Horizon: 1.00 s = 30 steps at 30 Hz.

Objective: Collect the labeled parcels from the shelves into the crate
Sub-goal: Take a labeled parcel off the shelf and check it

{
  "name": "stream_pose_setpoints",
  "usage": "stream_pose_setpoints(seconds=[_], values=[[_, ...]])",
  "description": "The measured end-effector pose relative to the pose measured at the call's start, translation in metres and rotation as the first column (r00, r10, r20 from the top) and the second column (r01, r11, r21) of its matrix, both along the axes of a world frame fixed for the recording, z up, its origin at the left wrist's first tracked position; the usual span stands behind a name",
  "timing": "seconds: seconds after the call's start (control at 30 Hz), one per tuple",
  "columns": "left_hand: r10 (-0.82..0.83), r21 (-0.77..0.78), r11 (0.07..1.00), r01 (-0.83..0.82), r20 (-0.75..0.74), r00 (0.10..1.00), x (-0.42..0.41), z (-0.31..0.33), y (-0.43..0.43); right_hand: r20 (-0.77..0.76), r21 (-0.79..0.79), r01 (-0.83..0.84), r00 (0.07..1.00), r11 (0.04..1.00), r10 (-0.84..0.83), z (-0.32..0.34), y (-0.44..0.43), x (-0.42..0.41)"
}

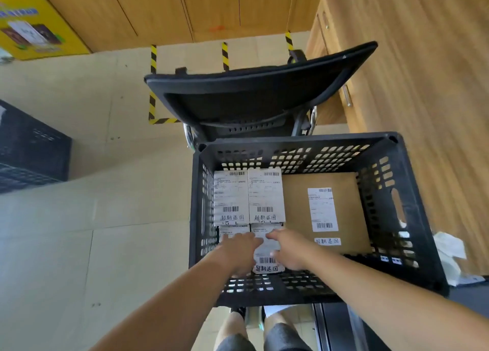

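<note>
A black slotted crate (pixel 412 207) stands in front of me on a chair seat. Inside it lie two white labeled parcels (pixel 248 194) side by side at the far left, and a flat brown labeled parcel (pixel 296 205) on the right. Two more white parcels lie at the near left. My left hand (pixel 239 250) rests flat on the near-left one (pixel 234 230). My right hand (pixel 289 250) lies on the right side of the other near parcel (pixel 266 252), fingers curled over its edge.
A black office chair back (pixel 254 94) rises just beyond the crate. Wooden cabinets (pixel 423 59) stand to the right and along the back. Another black crate (pixel 31 149) sits at the left, a yellow box (pixel 37 19) at top left, crumpled white paper (pixel 449 252) right of the crate.
</note>
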<state>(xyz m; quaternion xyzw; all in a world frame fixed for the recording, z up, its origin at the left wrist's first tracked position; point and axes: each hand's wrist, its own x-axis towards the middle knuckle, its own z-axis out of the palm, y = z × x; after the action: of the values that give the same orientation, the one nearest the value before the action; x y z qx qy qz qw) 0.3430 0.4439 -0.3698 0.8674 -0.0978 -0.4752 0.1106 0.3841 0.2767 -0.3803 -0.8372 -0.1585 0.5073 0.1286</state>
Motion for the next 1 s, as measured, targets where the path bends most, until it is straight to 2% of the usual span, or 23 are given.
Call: stream_pose_setpoints(seconds=[0.17,0.33,0.43,0.6,0.73,0.87,1.0], values=[[0.115,-0.041,0.993,-0.108,0.292,0.950,0.050,0.105,0.024,0.237,0.178,0.117,0.958,0.977,-0.158,0.107,0.003,0.039],[0.210,-0.087,0.977,-0.196,0.573,0.792,0.103,0.238,0.030,0.507,0.322,0.125,0.814,0.938,-0.282,0.234,0.004,0.087],[0.163,-0.076,0.985,-0.152,0.675,0.719,0.117,0.302,0.023,0.636,0.368,0.105,0.697,0.924,-0.332,0.307,-0.004,0.099],[0.050,-0.091,0.995,0.037,0.792,0.609,0.131,0.365,-0.005,0.743,0.426,0.205,0.475,0.881,-0.471,0.383,-0.037,0.076],[-0.023,-0.159,0.940,0.301,0.853,0.521,0.136,0.396,-0.054,0.783,0.413,0.436,0.278,0.799,-0.556,0.412,-0.078,0.019],[-0.152,-0.171,0.789,0.590,0.877,0.457,0.112,0.412,-0.124,0.785,0.439,0.643,0.066,0.628,-0.616,0.427,-0.122,-0.070],[-0.273,-0.160,0.554,0.817,0.892,0.360,0.037,0.433,-0.213,0.824,0.414,0.820,-0.152,0.396,-0.546,0.442,-0.154,-0.199]])
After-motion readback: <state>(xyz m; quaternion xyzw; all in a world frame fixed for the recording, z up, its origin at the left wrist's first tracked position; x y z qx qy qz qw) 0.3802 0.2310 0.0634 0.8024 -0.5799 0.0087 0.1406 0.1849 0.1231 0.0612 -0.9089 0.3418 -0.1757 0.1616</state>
